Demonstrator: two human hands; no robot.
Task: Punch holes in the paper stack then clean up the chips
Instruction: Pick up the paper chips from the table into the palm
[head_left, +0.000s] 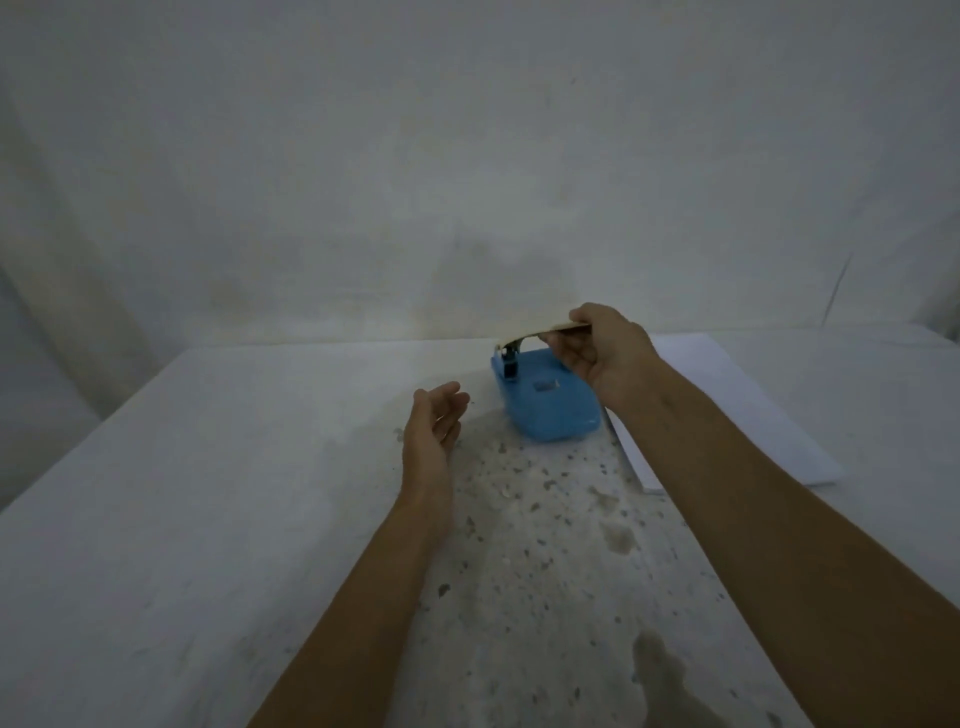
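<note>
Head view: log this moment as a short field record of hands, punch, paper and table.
right hand: grips the raised lever of the hole punch
left hand: open, empty, hovering left of the punch
hole punch: blue base on the table, lever up
paper stack: white, flat, right of the punch, partly behind the right forearm
paper in punch: none visible
table: white, speckled with small bits near the punch

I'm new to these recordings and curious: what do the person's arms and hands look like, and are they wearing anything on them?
Both forearms are bare, with no sleeves in view. The left hand and right hand wear no gloves, and I see no watch, ring or bracelet.
</note>
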